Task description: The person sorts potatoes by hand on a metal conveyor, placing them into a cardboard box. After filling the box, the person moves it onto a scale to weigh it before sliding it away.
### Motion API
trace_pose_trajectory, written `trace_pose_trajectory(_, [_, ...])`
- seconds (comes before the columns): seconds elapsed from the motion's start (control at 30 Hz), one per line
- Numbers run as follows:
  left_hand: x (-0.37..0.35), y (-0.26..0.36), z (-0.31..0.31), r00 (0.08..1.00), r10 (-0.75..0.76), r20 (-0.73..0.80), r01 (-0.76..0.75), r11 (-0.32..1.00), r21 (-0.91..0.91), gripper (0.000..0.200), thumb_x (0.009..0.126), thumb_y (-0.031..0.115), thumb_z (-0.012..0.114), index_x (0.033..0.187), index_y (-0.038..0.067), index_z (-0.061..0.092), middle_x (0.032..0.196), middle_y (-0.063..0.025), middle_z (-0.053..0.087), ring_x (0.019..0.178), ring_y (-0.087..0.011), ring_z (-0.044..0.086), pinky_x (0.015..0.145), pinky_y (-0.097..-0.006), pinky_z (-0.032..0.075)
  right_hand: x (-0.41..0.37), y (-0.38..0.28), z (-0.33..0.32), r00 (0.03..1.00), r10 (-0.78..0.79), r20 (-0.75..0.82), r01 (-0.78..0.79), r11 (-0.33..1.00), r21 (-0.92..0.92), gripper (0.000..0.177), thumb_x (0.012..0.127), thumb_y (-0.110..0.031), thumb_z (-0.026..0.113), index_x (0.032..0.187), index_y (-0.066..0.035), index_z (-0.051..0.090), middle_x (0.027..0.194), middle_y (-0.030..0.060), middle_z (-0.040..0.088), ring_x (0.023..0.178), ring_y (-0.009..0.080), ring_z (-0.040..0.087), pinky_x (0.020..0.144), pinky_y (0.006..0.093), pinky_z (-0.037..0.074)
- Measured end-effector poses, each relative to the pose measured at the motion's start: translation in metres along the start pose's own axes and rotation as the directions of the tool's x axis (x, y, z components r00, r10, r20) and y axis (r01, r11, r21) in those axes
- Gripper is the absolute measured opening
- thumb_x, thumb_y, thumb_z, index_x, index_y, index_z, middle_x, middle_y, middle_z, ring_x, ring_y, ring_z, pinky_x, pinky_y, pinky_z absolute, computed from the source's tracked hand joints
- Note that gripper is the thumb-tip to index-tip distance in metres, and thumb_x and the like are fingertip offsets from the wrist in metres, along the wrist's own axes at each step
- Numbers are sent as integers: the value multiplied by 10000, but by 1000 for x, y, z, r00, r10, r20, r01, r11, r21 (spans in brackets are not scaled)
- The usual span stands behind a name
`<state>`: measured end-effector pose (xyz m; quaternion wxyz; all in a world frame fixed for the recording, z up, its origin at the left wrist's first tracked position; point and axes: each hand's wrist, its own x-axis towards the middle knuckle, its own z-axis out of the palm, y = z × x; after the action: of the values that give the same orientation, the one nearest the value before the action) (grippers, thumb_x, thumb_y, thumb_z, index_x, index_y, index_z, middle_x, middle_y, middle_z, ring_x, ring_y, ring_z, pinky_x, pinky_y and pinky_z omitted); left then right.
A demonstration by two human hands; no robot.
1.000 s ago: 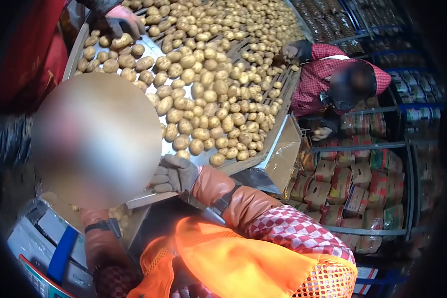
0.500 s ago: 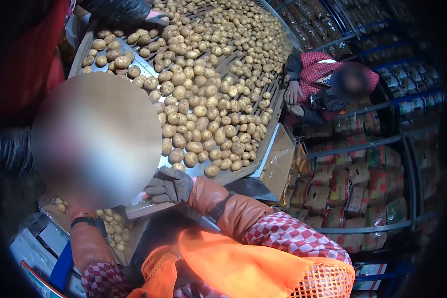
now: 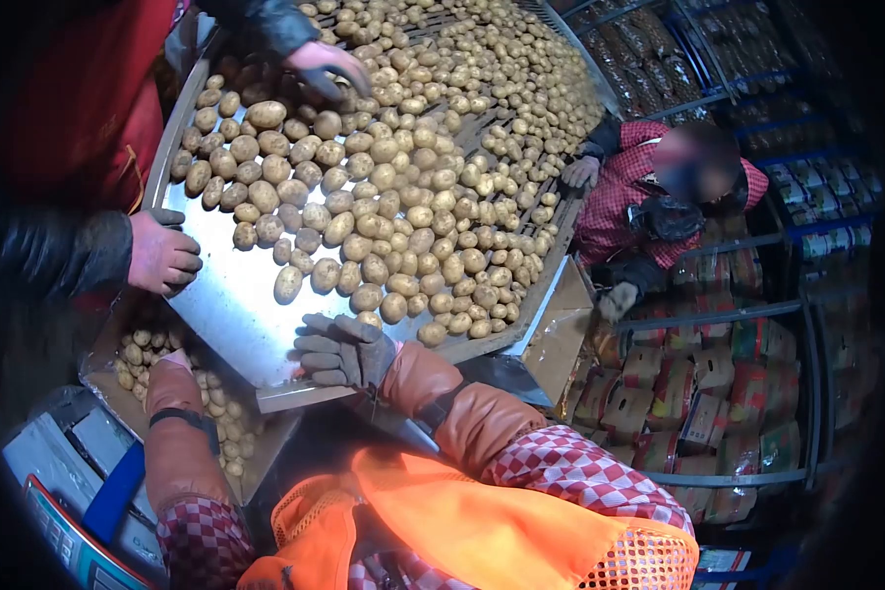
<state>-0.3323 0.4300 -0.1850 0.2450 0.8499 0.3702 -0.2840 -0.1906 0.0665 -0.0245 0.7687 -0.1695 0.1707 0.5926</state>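
Note:
My right hand [image 3: 346, 352], in a grey glove, lies with fingers spread at the near lip of the metal chute [image 3: 236, 280], just below the potatoes [image 3: 393, 246]. Nothing shows in its grasp. My left hand [image 3: 174, 360] reaches into a cardboard box [image 3: 265, 454] of potatoes at the lower left. Only a pinkish part of it shows past the brown sleeve, and its fingers are hidden. Bare metal shows between the potato pile and the chute's lip.
At the left, a co-worker's hand [image 3: 165, 252] rests on the chute edge, and another gloved hand [image 3: 332, 71] is over the potatoes. A person in red check [image 3: 615, 206] stands at the right. Another carton [image 3: 556, 320] and stacked boxes [image 3: 669, 393] are there too.
A large blurred round shape over the left side is gone, uncovering chute and box. The upper co-worker's hand has moved right and down. The person at right has spread their hands apart.

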Motion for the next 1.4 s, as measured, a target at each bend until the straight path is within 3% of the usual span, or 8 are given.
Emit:
trace_pose_trajectory(0.23, [-25, 8, -6, 999, -40, -36, 25, 932, -361, 561, 935, 176, 560, 1467, 112, 394, 1430, -225, 466, 1265, -379, 512, 1033, -434, 467, 9, -4, -15, 986, 32, 162, -48, 994, 98, 528, 1011, -424, 532, 1460, -157, 455, 1428, 188, 536, 1274, 377, 565, 1002, 509, 528])
trace_pose_trajectory(0.37, [-45, -64, 73, 808, -447, -384, -410, 41, -911, 358, 1001, 238, 511, 1338, 119, 531, 1239, -112, 617, 1129, -276, 593, 931, -400, 526, 8, -4, -5, 999, 36, 13, -36, 999, -9, 520, 1008, -418, 533, 1443, -144, 455, 1439, 195, 514, 1302, 384, 526, 1047, 534, 477])
trace_pose_trajectory(0.4, [-95, -61, 74, 705, -132, -697, -451, 675, -584, 289, 997, 193, 484, 1235, 71, 594, 1119, -112, 638, 1059, -242, 615, 874, -395, 526, 5, -7, -3, 1000, 26, -4, -26, 998, -54, 498, 1007, -406, 534, 1415, -126, 472, 1439, 198, 509, 1332, 382, 493, 1070, 538, 453])
trace_pose_trajectory(0.5, [-225, 62, -43, 999, 26, -42, -39, 936, -349, 258, 950, 67, 464, 1148, -2, 614, 999, -150, 650, 965, -225, 638, 830, -399, 505, 10, 0, 13, 1000, 22, 1, -21, 995, -93, 468, 986, -391, 572, 1354, -107, 524, 1453, 177, 495, 1415, 398, 393, 1126, 567, 391])
trace_pose_trajectory(0.67, [-204, 142, -105, 972, 91, -217, -148, -483, -863, 332, 965, 360, 586, 1191, 128, 656, 878, -22, 670, 716, -116, 628, 643, -237, 497, 5, -4, 2, 999, 46, 27, -43, 996, -76, 566, 1031, -483, 457, 1526, -219, 381, 1578, 98, 381, 1386, 277, 470, 1062, 563, 456])
trace_pose_trajectory(0.77, [-133, 121, -20, 769, -267, -580, -625, -127, -770, 305, 926, -7, 578, 1217, 53, 649, 970, -49, 665, 908, -108, 631, 796, -244, 520, 2, -6, 7, 999, 37, -38, -39, 998, -42, 561, 1038, -481, 424, 1536, -230, 358, 1576, 120, 370, 1287, 318, 555, 1011, 561, 502])
trace_pose_trajectory(1.23, [-197, 55, 17, 997, -73, 40, 73, 541, -838, 277, 964, 223, 578, 1179, 83, 682, 1082, -131, 694, 1024, -231, 657, 895, -356, 540, 2, -5, 0, 999, 20, -41, -21, 1000, -19, 555, 1028, -462, 438, 1536, -253, 356, 1556, 113, 406, 1423, 335, 402, 1029, 598, 480])
trace_pose_trajectory(1.4, [-186, 45, 52, 958, 286, 0, -282, 943, -174, 402, 860, 143, 589, 1255, 91, 647, 1411, -195, 530, 1311, -384, 504, 1085, -493, 418, 3, 1, 5, 984, -38, -172, 32, 999, -35, 540, 1030, -482, 426, 1501, -219, 433, 1605, 89, 314, 1472, 394, 275, 1150, 561, 351])
